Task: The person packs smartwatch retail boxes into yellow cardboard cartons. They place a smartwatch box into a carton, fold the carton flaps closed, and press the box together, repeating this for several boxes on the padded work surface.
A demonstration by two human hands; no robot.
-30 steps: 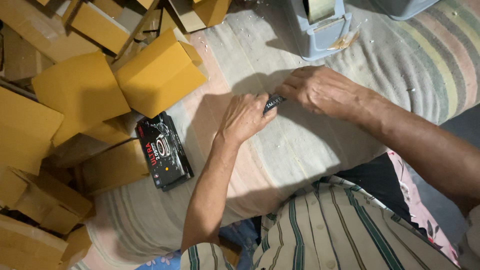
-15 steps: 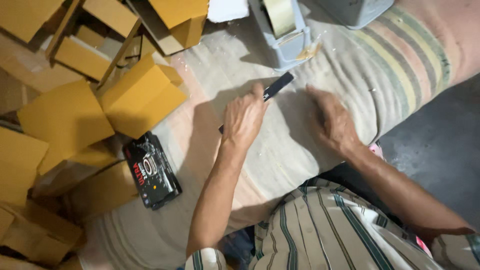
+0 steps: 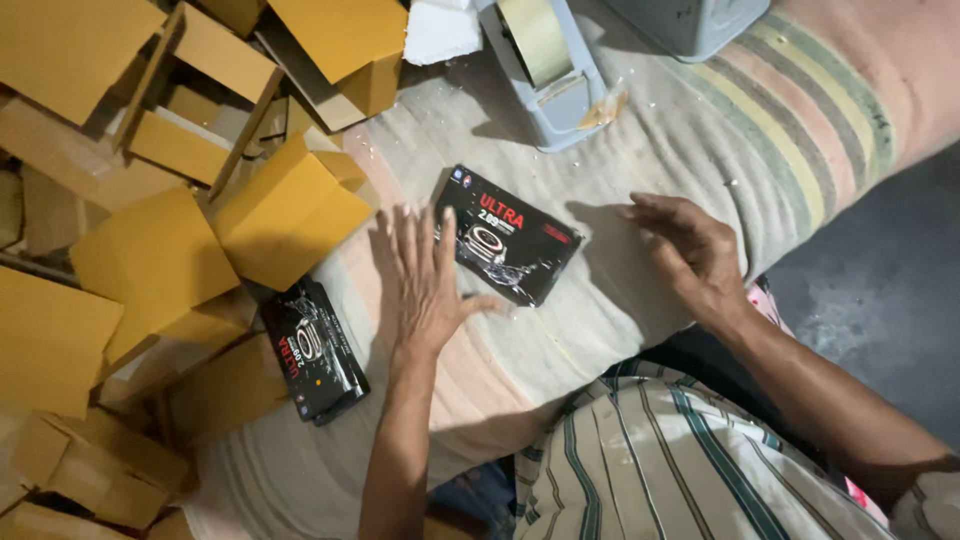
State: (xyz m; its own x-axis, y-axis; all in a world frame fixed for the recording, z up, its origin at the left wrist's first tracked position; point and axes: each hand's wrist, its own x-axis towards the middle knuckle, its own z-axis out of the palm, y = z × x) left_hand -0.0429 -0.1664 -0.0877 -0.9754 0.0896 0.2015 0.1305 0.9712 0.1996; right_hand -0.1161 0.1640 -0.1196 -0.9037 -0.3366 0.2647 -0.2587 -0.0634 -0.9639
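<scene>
Looking down from our head cam, left to right. Far left we see a heap of plain yellow-brown cardboard boxes [image 3: 160, 260], some folded shut, some w/ flaps up, piled against each other. At the heap's lower edge lies a black printed carton [image 3: 315, 350], flat, partly tucked under a cardboard box.

Next comes our left hand [image 3: 425, 280]: open, palm down, fingers spread, holding nothing. It rests or hovers just over the striped cloth [image 3: 800, 120]; we can't tell which. Its thumb side sits just beside a second black printed box [image 3: 505, 235], maybe touching its lower-left edge.

That black box lies flat, face up, tilted diagonally, about centre of the cloth, btwn both hands.

Above it, at the top edge, stands a grey-blue tape dispenser [image 3: 560, 85] w/ a roll of tan tape, and a white foam piece [image 3: 440, 30] to its left.

Right of the box is our right hand [image 3: 690, 250]: open, fingers loosely extended, empty, clear of the box. Below it, a striped shirt [image 3: 680, 470]. Far right, dark floor [image 3: 890, 290].
</scene>
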